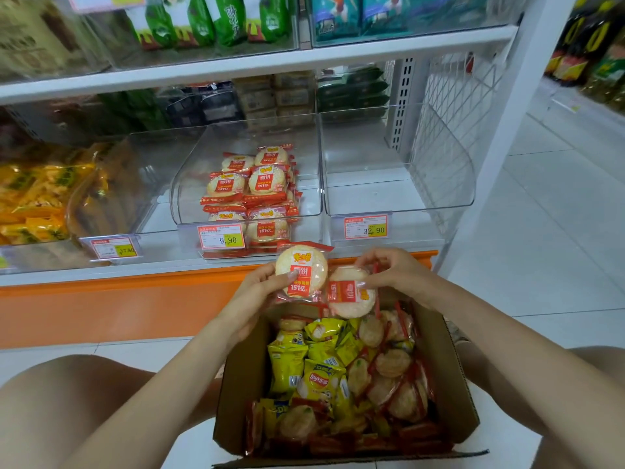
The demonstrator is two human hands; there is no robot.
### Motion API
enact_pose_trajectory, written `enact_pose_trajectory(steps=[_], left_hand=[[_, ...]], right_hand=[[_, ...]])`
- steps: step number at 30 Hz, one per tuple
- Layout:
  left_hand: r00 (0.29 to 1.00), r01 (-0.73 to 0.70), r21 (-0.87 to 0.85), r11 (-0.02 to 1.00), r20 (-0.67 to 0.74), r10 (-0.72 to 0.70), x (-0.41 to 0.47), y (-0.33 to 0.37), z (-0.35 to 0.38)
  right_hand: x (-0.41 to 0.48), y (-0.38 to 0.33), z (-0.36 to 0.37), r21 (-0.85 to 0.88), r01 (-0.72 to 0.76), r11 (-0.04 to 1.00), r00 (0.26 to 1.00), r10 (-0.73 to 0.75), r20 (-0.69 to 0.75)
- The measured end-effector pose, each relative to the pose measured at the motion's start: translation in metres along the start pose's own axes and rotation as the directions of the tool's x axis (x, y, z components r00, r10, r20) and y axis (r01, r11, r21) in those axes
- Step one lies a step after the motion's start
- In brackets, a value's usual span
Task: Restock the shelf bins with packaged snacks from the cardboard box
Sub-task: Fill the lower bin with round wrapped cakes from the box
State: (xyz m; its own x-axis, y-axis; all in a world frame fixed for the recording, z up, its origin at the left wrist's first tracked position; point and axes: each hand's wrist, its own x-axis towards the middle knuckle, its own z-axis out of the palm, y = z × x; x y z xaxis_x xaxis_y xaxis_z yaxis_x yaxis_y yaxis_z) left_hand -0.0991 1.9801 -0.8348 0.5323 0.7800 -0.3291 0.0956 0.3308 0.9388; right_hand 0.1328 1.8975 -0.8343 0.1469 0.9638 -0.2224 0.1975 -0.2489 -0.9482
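My left hand (257,296) grips a round rice cracker pack (301,270) with a red label, held upright above the far end of the cardboard box (449,377). My right hand (395,272) pinches a second rice cracker pack (351,296), turned sideways and touching the first. The box on the floor holds many more cracker packs and yellow chip bags (318,380). Straight ahead, a clear shelf bin (189,184) is partly filled with stacked rice cracker packs (253,184).
An empty clear bin (439,184) stands to the right of the cracker bin, with a price tag (367,226) on its front. Left bins hold yellow snack packs (33,204). An orange shelf base (101,306) runs below. White tiled floor lies to the right.
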Motion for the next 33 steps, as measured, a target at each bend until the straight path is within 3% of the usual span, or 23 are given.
enact_pose_trajectory(steps=[7,12,15,19,23,26,30,33], left_hand=[[0.993,0.003,0.051,0.999,0.115,-0.008,-0.005,-0.003,0.008],[0.968,0.135,-0.103,0.986,0.225,-0.109,-0.007,-0.008,0.017],[0.965,0.141,-0.155,0.978,0.241,-0.101,-0.007,-0.009,0.021],[0.987,0.058,-0.237,0.97,0.162,-0.019,-0.005,-0.006,0.023],[0.997,-0.057,-0.307,0.95,0.023,0.067,-0.005,-0.002,0.026],[0.983,-0.182,-0.118,0.976,-0.061,0.176,-0.006,0.001,0.031],[0.945,-0.32,0.247,0.915,0.015,0.326,-0.004,0.009,0.034],[0.928,-0.363,0.368,0.856,0.063,0.367,-0.003,0.017,0.034]], right_hand=[[0.002,0.001,0.006,0.152,-0.074,0.986,0.997,0.076,-0.004],[0.001,-0.002,0.009,0.203,0.013,0.979,0.996,0.004,-0.086],[-0.002,-0.004,0.01,0.203,0.047,0.978,0.996,-0.031,-0.082],[-0.006,-0.009,0.011,0.279,0.04,0.959,0.996,-0.015,-0.093],[-0.015,-0.017,0.019,0.175,0.048,0.983,0.997,-0.037,-0.063],[-0.02,-0.023,0.035,0.123,0.093,0.988,0.996,-0.093,-0.008],[-0.016,-0.031,0.041,0.017,0.171,0.985,0.984,-0.169,-0.058],[-0.012,-0.038,0.041,-0.031,0.178,0.983,0.975,-0.181,-0.132]])
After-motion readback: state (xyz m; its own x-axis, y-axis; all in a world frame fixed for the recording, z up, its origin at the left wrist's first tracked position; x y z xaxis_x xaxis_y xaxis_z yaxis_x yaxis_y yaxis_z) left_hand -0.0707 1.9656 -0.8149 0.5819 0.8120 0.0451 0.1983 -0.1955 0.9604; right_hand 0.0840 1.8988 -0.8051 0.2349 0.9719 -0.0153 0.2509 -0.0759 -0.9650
